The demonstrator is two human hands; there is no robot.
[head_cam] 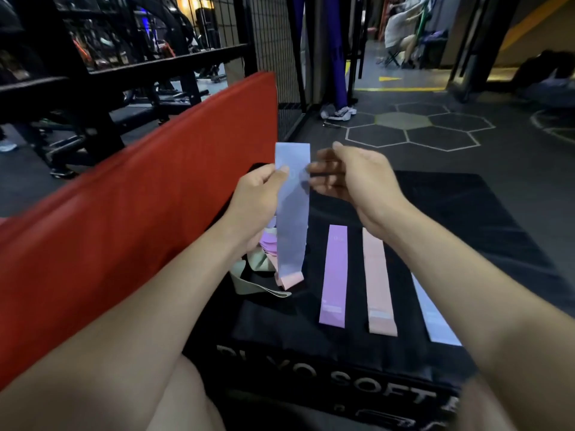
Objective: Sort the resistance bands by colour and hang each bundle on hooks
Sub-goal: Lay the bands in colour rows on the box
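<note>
My left hand [259, 197] pinches a pale blue resistance band [292, 213] near its top, and the band hangs straight down. My right hand [351, 175] hovers just right of the band with fingers relaxed, its fingertips close to the band's edge; contact cannot be told. On the black soft box [311, 353] three bands lie flat side by side: a purple band [334, 276], a pink band [378, 281] and a pale blue band [434, 312]. A loose pile of pink, purple and green bands [264, 269] lies under the hanging band.
A red padded mat [140, 213] leans along the left side. Behind it stands a black metal rack [124, 66] and wire mesh [273, 42]. The dark gym floor [435, 132] with hexagon markings stretches beyond. A seated person [401, 32] is far back.
</note>
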